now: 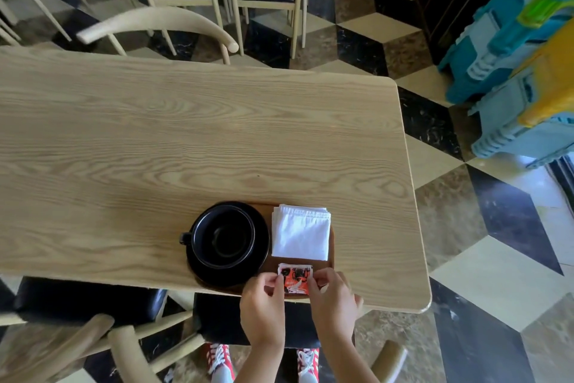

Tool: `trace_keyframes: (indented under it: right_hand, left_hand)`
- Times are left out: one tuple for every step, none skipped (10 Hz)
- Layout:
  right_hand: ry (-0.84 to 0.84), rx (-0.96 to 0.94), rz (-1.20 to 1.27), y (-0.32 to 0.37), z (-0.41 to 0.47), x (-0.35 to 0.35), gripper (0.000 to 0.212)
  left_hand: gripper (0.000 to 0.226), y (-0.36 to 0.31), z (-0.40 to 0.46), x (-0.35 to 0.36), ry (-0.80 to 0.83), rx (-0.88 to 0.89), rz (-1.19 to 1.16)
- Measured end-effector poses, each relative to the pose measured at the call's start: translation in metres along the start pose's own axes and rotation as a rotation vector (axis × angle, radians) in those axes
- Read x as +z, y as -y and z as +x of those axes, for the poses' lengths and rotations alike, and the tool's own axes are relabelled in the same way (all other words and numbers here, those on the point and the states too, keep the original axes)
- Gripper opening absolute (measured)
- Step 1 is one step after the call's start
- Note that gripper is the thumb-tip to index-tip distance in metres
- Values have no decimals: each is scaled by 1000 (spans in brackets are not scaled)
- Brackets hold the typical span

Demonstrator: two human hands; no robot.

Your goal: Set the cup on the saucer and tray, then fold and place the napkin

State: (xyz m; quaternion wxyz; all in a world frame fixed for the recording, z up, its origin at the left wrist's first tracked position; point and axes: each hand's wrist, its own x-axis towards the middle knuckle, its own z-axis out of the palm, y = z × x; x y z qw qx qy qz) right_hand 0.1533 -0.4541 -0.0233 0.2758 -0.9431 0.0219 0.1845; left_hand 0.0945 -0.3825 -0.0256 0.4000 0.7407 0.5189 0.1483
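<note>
A black cup (223, 236) stands upright on a black saucer (261, 255), its handle pointing left. The saucer sits on the left part of a brown wooden tray (331, 246) near the table's front edge. A folded white napkin (300, 232) lies on the tray's right part, beside the saucer. Below the napkin, a small red, black and white packet (295, 278) rests at the tray's front. My left hand (264, 305) pinches the packet's left edge and my right hand (332, 299) pinches its right edge.
The light wooden table (155, 140) stretches far to the left and back. Wooden chairs with black seats stand at the near edge (93, 299) and the far side (161, 25). Blue and yellow plastic crates (521, 78) are stacked on the tiled floor at right.
</note>
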Motion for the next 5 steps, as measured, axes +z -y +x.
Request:
trace_keyframes:
  right_hand:
    - [6,-20,19,-1,-1,1,10]
    - [7,-27,40,0,0,0,11]
    - [9,-21,52,-1,-1,-5,11]
    - [10,-96,9,1,-6,-17,12]
    - [71,-280,-162,16,-4,-38,12]
  left_hand:
    - [2,2,0,1,3,22,-2]
    - [4,1,0,0,2,39,-15]
    - [8,2,-1,-7,17,85,-5]
    - [11,3,-6,-17,61,147,27]
    - [17,-13,-4,-34,246,289,151]
